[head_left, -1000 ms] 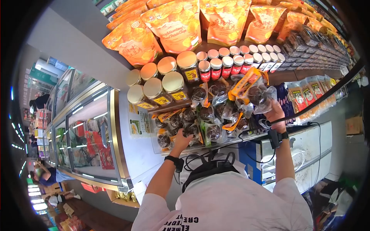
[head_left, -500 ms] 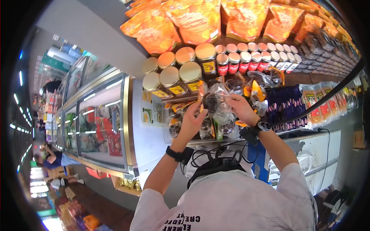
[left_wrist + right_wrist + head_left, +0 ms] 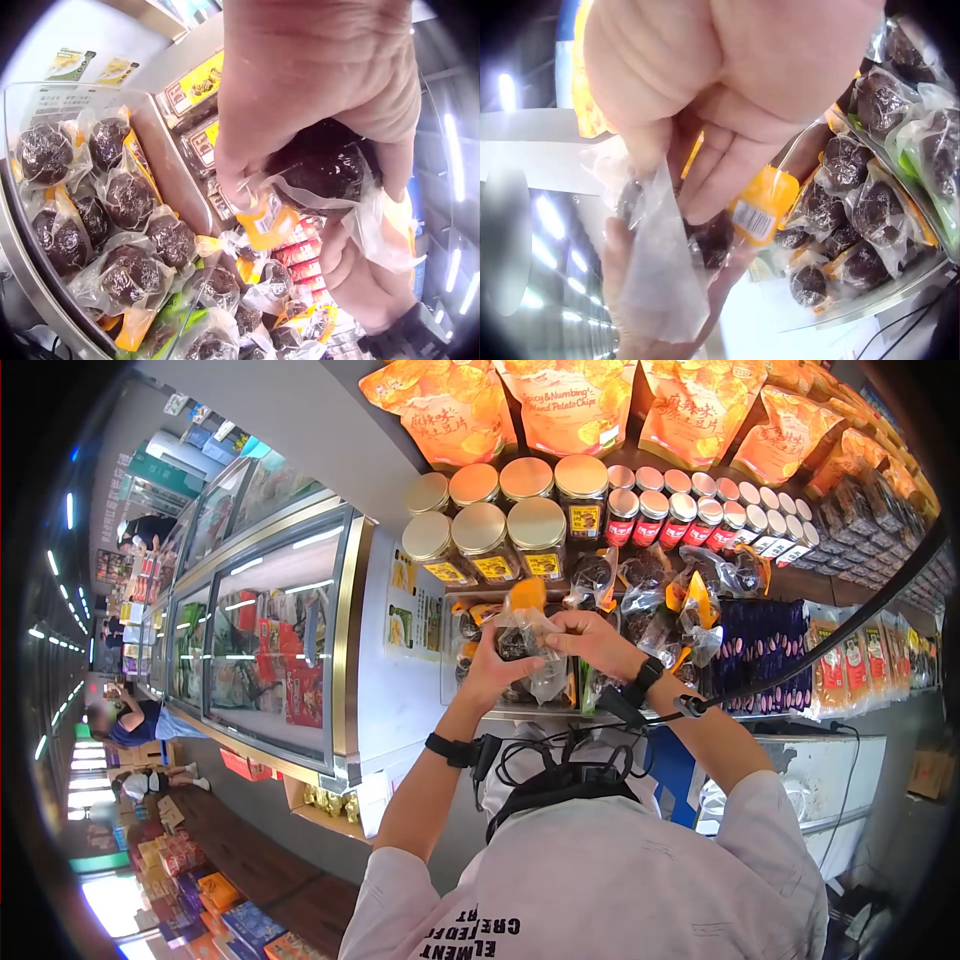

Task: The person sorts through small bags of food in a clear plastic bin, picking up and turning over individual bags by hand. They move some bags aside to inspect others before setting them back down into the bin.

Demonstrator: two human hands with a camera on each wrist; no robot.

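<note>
A clear plastic pack (image 3: 514, 644) with a dark round food in it and an orange label is held up in front of the person, over the display bin. My left hand (image 3: 497, 674) grips it from the left, fingers and thumb round the dark lump. From the other side my right hand (image 3: 598, 644) pinches the clear wrapper (image 3: 662, 262). In the left wrist view the dark lump (image 3: 322, 169) shows under the left palm. Several packs of the same kind (image 3: 129, 274) lie in the bin below the hands.
Gold-lidded jars (image 3: 480, 532) and smaller red-labelled jars (image 3: 677, 520) stand behind the bin, below orange chip bags (image 3: 570, 405). Purple packets (image 3: 760, 650) lie to the right. A glass-fronted freezer (image 3: 265, 650) stands at the left. A black cable (image 3: 850, 635) crosses the right side.
The right hand has brought a pack from the right over to the left hand, which has risen from the bin to grip it. The head view has shifted, so the shelf appears farther right.
</note>
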